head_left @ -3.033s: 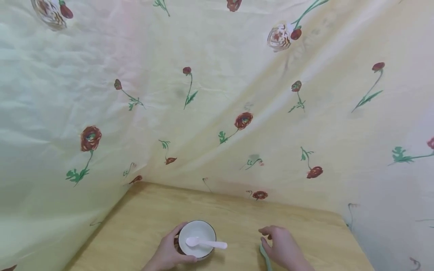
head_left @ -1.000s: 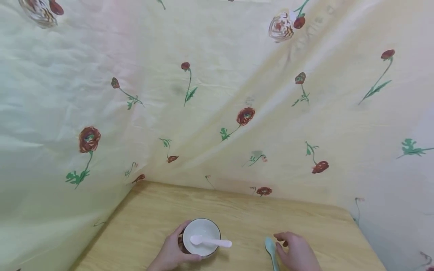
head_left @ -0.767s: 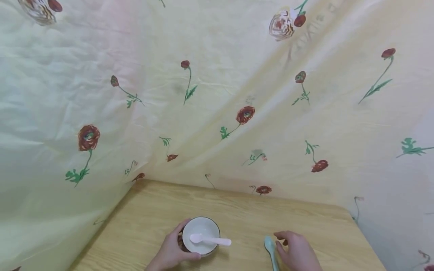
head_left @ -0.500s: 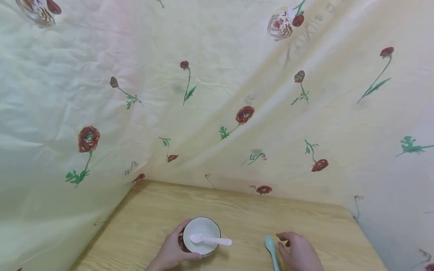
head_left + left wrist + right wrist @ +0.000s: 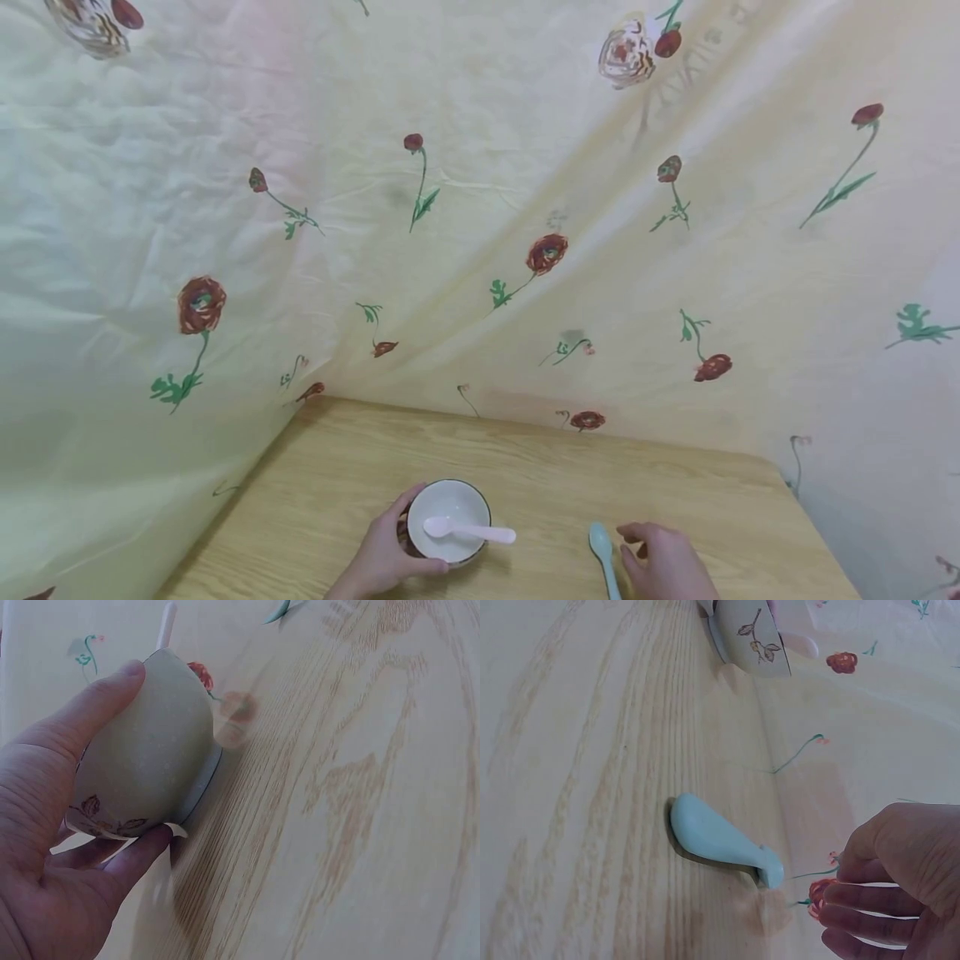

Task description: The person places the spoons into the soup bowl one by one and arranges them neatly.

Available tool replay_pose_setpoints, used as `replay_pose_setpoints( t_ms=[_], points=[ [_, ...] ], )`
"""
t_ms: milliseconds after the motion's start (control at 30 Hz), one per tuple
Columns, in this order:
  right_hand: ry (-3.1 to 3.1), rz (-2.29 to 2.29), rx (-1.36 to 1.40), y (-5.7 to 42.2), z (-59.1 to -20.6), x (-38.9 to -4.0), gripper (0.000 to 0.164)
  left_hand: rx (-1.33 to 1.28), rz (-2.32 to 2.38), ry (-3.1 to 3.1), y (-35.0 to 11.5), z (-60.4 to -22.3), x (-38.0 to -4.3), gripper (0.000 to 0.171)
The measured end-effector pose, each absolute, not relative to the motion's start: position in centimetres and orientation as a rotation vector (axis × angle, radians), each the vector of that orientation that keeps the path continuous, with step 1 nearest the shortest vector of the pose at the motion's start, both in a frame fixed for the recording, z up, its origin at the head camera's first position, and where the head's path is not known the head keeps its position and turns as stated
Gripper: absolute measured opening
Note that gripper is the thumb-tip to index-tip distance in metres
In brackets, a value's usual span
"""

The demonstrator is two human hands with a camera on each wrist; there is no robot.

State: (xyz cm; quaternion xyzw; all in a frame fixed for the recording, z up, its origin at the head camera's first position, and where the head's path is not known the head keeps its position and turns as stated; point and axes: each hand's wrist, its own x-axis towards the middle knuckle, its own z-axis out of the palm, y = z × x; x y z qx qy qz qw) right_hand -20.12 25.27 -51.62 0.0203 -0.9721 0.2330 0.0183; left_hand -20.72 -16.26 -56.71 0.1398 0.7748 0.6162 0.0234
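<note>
From my remote feed, I see the change at the right hand point(image 5: 667, 562): three seconds ago it overlapped the pale mint-green, plastic-looking spoon point(image 5: 603, 550); now it sits just beside it, a narrow strip of the pale wood-grained worktop point(image 5: 540, 492) showing between. To me that means the mint-green spoon lies free, held by nothing. The right grip is loosely bent, a small gap between thumb and forefinger, nothing in it. The left hand point(image 5: 386, 554) has its grip wrapped round the round white, dark-rimmed, ceramic-looking bowl point(image 5: 453, 500), thumb at the rim. A pale pink spoon point(image 5: 472, 530) rests in the bowl, its handle jutting over the rim toward the mint-green spoon.

The worktop's far and left edges meet a cream flower-printed sheet point(image 5: 337, 108); its right edge lies beyond the right hand. I judge there is room between bowl and mint-green spoon, and more behind both. The near edge is out of view.
</note>
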Motion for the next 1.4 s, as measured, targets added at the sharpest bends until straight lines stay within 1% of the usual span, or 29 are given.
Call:
replay_pose_setpoints(
  t_ms=[500, 900, 1133, 1400],
  points=[
    [-3.027, 0.769, 0.001, 25.5, -52.1, -20.1, 0.024, 0.434, 1.883, 2.433, -16.0, -56.8, -21.1, 0.114],
    [-3.065, 0.754, 0.03, 25.4, -52.6, -20.0, 0.022, 0.421, 1.855, 2.444, -16.1, -56.6, -21.0, 0.113],
    [-3.12, 0.77, 0.019, 25.1, -52.9, -19.8, 0.025, 0.401, 1.797, 2.518, -16.3, -57.2, -21.0, 0.113],
    [-3.133, 0.759, 0.043, 24.8, -53.4, -19.8, 0.021, 0.388, 1.784, 2.539, -16.4, -57.3, -21.0, 0.113]
  ],
)
